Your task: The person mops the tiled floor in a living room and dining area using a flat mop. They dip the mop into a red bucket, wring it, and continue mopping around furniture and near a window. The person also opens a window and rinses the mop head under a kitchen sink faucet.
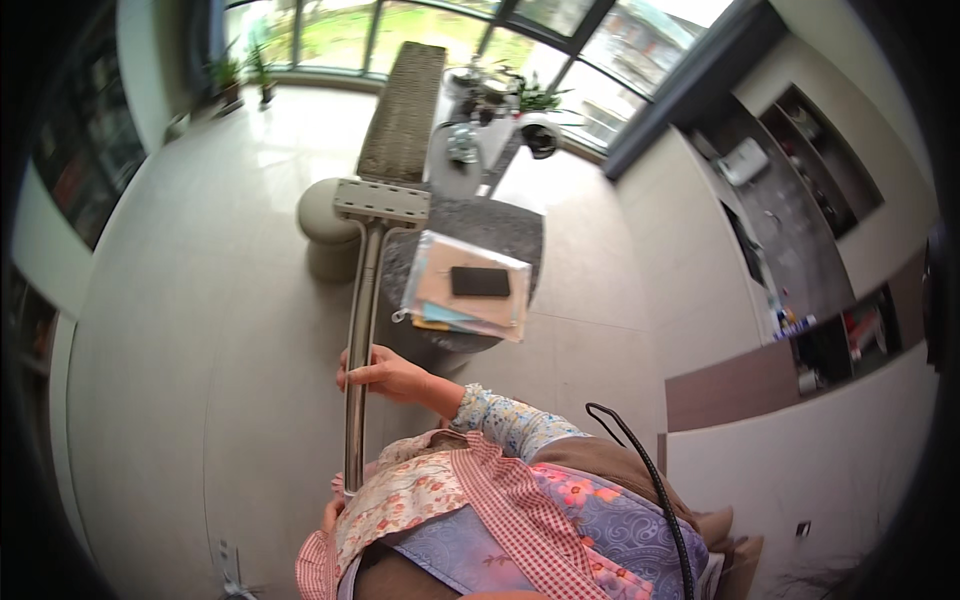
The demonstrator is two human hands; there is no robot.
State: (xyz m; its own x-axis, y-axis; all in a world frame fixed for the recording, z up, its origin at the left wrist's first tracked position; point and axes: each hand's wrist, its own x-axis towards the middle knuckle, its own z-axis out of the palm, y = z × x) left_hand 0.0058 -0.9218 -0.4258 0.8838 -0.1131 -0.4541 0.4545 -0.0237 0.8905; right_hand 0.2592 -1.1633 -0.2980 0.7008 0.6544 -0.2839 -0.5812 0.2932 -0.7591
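Observation:
My right hand [386,373] is closed around the shiny metal pole [363,330] of what looks like a flat mop, its thumb across the front. A pale plastic head with slots [381,202] tops the pole on a forked bracket, raised at the far end. My left hand [332,514] shows only in part beside the pole's near end; the apron [412,487] hides the rest, so its grip cannot be made out. Just right of the pole, a dark round table [487,217] bears a clear zip folder with papers [435,262] and a black phone-like slab [480,282].
A round pale stool [326,214] stands left of the table. Beyond are a long woven bench [409,105] and a table with a glass jar [463,142] and other items. Potted plants [229,79] stand by the window. Cabinets and a counter [802,247] line the right.

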